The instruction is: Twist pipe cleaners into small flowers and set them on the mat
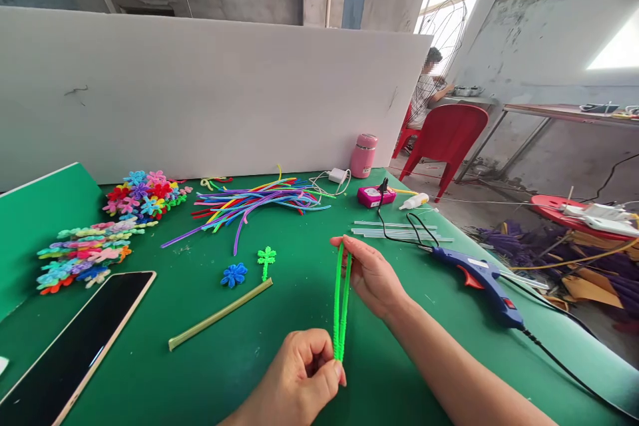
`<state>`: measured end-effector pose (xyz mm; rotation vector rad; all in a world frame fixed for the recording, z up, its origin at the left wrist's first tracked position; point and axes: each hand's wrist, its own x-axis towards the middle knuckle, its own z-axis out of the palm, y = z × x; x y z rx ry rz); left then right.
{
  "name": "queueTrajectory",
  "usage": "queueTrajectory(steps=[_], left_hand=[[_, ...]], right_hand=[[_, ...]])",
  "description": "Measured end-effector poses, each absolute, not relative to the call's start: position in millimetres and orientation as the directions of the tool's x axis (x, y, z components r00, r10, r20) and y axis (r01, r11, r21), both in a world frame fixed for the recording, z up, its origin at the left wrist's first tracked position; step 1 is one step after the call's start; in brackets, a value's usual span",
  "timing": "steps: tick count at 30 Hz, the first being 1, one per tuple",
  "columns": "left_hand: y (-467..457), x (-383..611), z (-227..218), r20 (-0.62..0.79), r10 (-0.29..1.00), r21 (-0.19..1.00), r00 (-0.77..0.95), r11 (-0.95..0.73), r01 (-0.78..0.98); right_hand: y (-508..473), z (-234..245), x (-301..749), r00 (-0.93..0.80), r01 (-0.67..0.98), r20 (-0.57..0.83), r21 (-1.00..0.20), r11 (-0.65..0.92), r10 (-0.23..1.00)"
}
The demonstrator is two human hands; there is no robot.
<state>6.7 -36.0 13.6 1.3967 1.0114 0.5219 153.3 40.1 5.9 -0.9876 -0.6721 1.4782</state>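
Note:
A bright green pipe cleaner [341, 299], folded double, is stretched between my hands above the green table [299, 293]. My left hand [302, 373] pinches its near end at the bottom of the view. My right hand [372, 273] pinches its far end with thumb and fingers. A small green pipe-cleaner flower [266, 258] and a blue one [234, 274] lie to the left, near a pale green stick [219, 314].
A pile of coloured pipe cleaners [259, 203] and heaps of finished flowers [114, 226] lie at the back left. A phone [74, 346] rests front left. A blue glue gun [479, 279], glue sticks [394, 229], pink bottle [363, 155] sit right. A person sits beyond red chairs [446, 136].

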Motion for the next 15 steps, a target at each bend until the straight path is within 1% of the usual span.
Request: queueTrajectory(steps=[2, 5, 15], left_hand=[[-35.3, 5.8, 11.0, -0.282, 0.810, 0.956, 0.514, 0.193, 0.219], [-34.4, 6.1, 8.2, -0.294, 0.806, 0.954, 0.514, 0.211, 0.214], [-35.5, 10.2, 12.4, -0.270, 0.818, 0.957, 0.509, 0.168, 0.238]], right_hand=[[43.3, 3.9, 156.5, 0.065, -0.461, -0.193, -0.876, -0.142, 0.979], [45.8, 1.1, 158.2, 0.096, -0.450, -0.202, -0.882, -0.139, 0.975], [45.1, 2.2, 154.2, 0.120, -0.555, -0.247, -0.820, -0.141, 0.962]])
